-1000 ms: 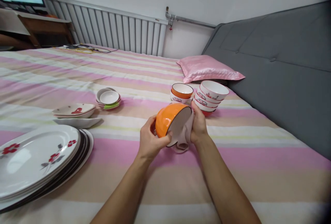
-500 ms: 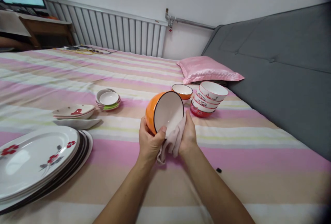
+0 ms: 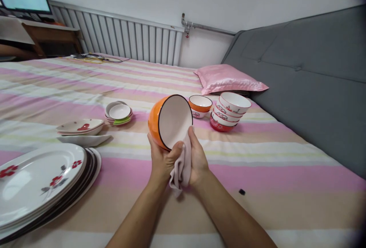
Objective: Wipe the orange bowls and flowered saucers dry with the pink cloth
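An orange bowl point(image 3: 156, 120) with a white inside and dark rim is held up over the bed, tilted on its side with its opening toward the right. My left hand point(image 3: 162, 160) grips its lower left side, thumb over the rim. A pale pink cloth point(image 3: 183, 166) hangs between my hands, and my right hand point(image 3: 198, 160) presses it against the bowl's right rim. Behind, another orange bowl point(image 3: 200, 107) sits on a patterned white bowl. To its right stands a leaning stack of white and red bowls point(image 3: 230, 108).
Stacked plates point(image 3: 37, 187) lie at the left front, with oblong dishes point(image 3: 82, 128) and small dishes point(image 3: 119, 112) beyond them. A pink pillow point(image 3: 228, 78) rests near the grey headboard point(image 3: 309, 68). A small black object point(image 3: 242, 192) lies right of my right forearm.
The held orange bowl, the cloth and both hands have moved left. The bowl is also slightly higher, showing more of the patterned bowl behind.
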`<state>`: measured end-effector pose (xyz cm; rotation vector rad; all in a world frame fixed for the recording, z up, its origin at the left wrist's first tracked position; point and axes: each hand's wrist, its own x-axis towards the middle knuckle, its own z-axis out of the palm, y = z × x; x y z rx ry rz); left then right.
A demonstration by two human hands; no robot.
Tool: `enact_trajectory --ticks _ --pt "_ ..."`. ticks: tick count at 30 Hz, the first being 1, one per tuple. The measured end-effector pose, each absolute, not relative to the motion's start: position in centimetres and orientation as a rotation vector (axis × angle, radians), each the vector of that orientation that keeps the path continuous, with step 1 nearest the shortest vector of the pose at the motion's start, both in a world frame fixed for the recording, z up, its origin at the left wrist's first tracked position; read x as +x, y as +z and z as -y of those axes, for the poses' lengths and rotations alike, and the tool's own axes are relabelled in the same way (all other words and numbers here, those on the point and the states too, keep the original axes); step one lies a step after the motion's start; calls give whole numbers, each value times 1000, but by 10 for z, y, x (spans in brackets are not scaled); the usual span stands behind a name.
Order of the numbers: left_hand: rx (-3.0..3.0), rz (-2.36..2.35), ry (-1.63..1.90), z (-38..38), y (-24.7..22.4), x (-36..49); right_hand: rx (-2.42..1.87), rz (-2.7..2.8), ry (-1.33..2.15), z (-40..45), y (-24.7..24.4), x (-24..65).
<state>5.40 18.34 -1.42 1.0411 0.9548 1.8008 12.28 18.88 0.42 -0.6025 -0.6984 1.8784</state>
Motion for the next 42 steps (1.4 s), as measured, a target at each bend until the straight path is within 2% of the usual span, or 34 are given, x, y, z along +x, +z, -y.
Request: enact_trajectory --ticks 3,6,9,15,22,32,42 --pt "1051 -938 1765 -188 -16 53 -621 615 1822 -193 3 123" --pt "1086 -907 1684 -191 -17 54 -626 559 1610 -203 -2 129" --pt "1118 -893 1573 -191 -15 53 -683 650 1432 -214 -7 140" --pt "1066 -894 1582 -190 -6 34 -832 841 1325 -237 -13 171" --pt "801 -904 1111 -185 -7 28 -875 1334 1209 -239 -1 201" --pt "771 -985 1138 -183 -17 38 -842 1461 1277 -229 10 203" --pt "716 -1001 1427 -185 -17 50 -946 1110 1350 -237 -1 190"
